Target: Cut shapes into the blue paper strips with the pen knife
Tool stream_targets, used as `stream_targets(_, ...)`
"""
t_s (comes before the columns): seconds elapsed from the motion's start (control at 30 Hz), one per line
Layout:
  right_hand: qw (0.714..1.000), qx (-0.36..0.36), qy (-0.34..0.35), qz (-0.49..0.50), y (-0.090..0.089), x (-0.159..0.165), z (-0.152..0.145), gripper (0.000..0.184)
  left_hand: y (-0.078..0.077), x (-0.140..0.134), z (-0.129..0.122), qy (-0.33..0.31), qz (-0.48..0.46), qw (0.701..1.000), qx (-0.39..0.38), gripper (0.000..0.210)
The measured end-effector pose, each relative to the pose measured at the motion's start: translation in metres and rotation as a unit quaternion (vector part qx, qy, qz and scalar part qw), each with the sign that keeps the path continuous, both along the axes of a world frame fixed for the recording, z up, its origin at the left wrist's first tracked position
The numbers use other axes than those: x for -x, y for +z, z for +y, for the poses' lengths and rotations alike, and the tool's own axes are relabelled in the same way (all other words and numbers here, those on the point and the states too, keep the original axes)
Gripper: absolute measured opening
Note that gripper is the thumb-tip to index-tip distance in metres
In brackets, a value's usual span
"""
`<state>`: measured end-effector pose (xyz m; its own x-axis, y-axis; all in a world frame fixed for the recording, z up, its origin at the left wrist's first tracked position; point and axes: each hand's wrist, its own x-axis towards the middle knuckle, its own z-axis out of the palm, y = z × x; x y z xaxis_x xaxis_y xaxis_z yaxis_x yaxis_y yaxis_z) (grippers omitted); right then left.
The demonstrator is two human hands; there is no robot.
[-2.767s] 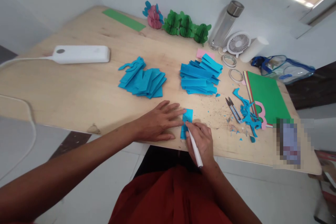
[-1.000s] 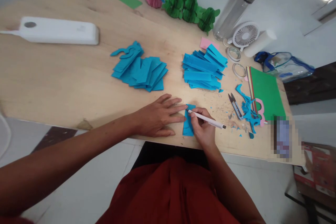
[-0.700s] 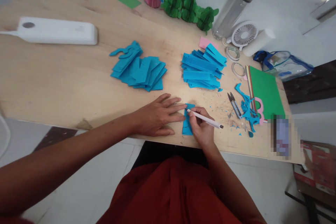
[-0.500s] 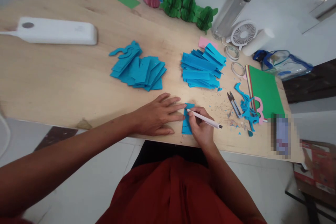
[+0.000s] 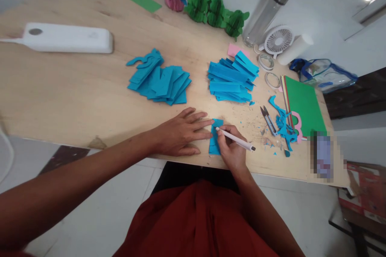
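A small blue paper piece [image 5: 214, 144] lies near the table's front edge, with dark drawn lines on it. My left hand [image 5: 181, 132] is spread flat on the table, its fingertips touching the left edge of that piece. In my right hand [image 5: 233, 148] is a white pen [image 5: 238, 140], its tip on or just over the paper; I cannot tell which. Beyond my hands lie a pile of folded blue paper [image 5: 169, 82] to the left and a stack of blue paper strips [image 5: 230, 76] to the right.
Thread snips [image 5: 268, 120] and blue paper scraps [image 5: 283, 122] lie to the right, beside green sheets [image 5: 306, 106]. Tape rolls [image 5: 272, 80], a small fan [image 5: 279, 40], a bottle [image 5: 267, 14] and green paper ornaments [image 5: 215, 8] stand at the back. A white power strip-like box [image 5: 69, 38] is left.
The pen and my right hand have shifted very slightly down and to the right along the blue paper. My left hand stays in place; the view has tilted slightly.
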<state>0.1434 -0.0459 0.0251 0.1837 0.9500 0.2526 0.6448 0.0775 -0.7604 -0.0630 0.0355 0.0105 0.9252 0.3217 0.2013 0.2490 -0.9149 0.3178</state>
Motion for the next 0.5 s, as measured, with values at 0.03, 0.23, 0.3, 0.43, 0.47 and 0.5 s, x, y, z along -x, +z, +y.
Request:
stream_targets(0.03,1.0,0.001,0.0,0.0,-0.0006,-0.0003,-0.0003,0.01,-0.0002,0.0001,0.0,0.001,-0.001,1.0,-0.001,0.055)
stream_targets(0.23,1.0,-0.002,0.005,-0.007,-0.0036,-0.0027,-0.002,0.01,-0.0018,0.0006,-0.0003,0.001,0.001,1.0,-0.006,0.055)
stream_targets(0.3,1.0,-0.001,0.005,-0.009,-0.0038,-0.0035,-0.0029,0.01,-0.0025,0.0007,-0.0004,0.001,-0.008,1.0,-0.006,0.055)
stream_targets(0.43,1.0,0.0,0.005,-0.014,-0.0026,-0.0044,-0.0049,0.01,-0.0022,0.0006,-0.0005,0.002,-0.023,1.0,0.0,0.055)
stream_targets(0.47,1.0,0.0,0.005,-0.014,-0.0021,-0.0044,-0.0054,0.01,-0.0017,0.0005,-0.0005,0.001,-0.022,1.0,0.001,0.055)
stream_targets(0.5,1.0,0.0,0.004,-0.012,-0.0016,-0.0044,-0.006,0.01,-0.0011,0.0005,-0.0005,0.001,-0.017,1.0,0.002,0.055)
